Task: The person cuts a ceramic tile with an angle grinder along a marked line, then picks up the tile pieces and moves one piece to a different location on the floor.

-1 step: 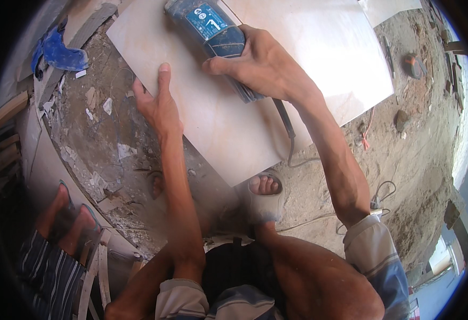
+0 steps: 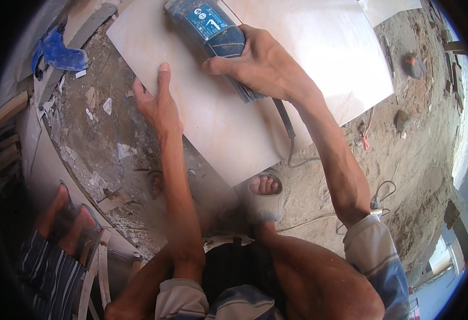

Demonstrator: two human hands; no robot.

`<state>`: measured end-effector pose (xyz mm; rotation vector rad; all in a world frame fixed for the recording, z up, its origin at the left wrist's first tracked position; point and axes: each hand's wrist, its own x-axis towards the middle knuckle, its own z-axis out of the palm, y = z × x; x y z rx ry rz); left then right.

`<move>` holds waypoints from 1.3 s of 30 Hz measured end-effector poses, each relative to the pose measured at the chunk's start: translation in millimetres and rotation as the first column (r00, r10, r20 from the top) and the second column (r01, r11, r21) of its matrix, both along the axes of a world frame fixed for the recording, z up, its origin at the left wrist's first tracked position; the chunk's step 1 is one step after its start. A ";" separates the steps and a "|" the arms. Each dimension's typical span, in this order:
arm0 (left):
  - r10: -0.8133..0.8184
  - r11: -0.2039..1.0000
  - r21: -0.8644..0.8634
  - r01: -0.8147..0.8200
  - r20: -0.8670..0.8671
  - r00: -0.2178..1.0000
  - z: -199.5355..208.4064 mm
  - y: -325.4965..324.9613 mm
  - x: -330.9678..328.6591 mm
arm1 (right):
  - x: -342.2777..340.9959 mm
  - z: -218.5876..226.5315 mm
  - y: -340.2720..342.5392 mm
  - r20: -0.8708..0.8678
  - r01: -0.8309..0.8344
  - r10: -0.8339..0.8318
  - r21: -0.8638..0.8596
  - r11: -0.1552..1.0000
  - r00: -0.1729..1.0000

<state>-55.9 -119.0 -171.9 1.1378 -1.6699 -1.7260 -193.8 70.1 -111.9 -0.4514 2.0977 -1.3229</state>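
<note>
A large cream tile (image 2: 236, 141) lies tilted across the upper middle. My left hand (image 2: 161, 111) holds its left edge, the thumb on the top face and the other fingers partly hidden at or below the edge. My right hand (image 2: 271, 66) is wrapped round the rear body of a blue, dusty angle grinder (image 2: 208, 28) above the tile. The grinder's working end is cut off by the top of the picture. From its back end a black cord (image 2: 284, 118) runs down past the tile's lower right edge.
Dusty ground (image 2: 319, 189) with rubble surrounds the tile. A blue plastic piece (image 2: 66, 56) lies at upper left, an orange-and-black object (image 2: 415, 65) at right. My sandalled foot (image 2: 265, 194) is just below the tile's near corner. Another person's sandalled feet (image 2: 79, 224) are at lower left.
</note>
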 end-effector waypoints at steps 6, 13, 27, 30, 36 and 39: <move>0.000 1.000 0.006 0.000 0.003 1.000 3.3 0.8 -0.4 | 1.6 -3.9 0.1 -0.008 -0.009 0.009 0.017 1.000 1.000; 0.007 1.000 0.017 -0.007 -0.004 1.000 3.0 1.5 0.1 | 4.4 0.9 2.8 0.010 -0.009 0.008 0.021 1.000 1.000; 0.012 1.000 0.024 -0.012 -0.014 1.000 1.8 0.3 -0.1 | 10.1 11.6 10.4 0.042 -0.029 0.027 0.051 0.998 0.999; 0.015 0.999 0.030 -0.015 -0.018 1.000 1.6 0.8 0.0 | 13.8 12.5 13.3 0.044 -0.016 0.014 0.054 0.998 0.999; 0.005 1.000 0.017 -0.004 -0.025 1.000 0.7 -0.1 -0.2 | 14.8 16.1 16.4 0.066 -0.024 0.020 0.056 0.998 0.998; 0.005 1.000 0.016 -0.004 -0.027 1.000 0.1 -0.1 0.0 | 16.4 13.1 17.4 0.065 -0.020 0.018 0.034 0.999 0.998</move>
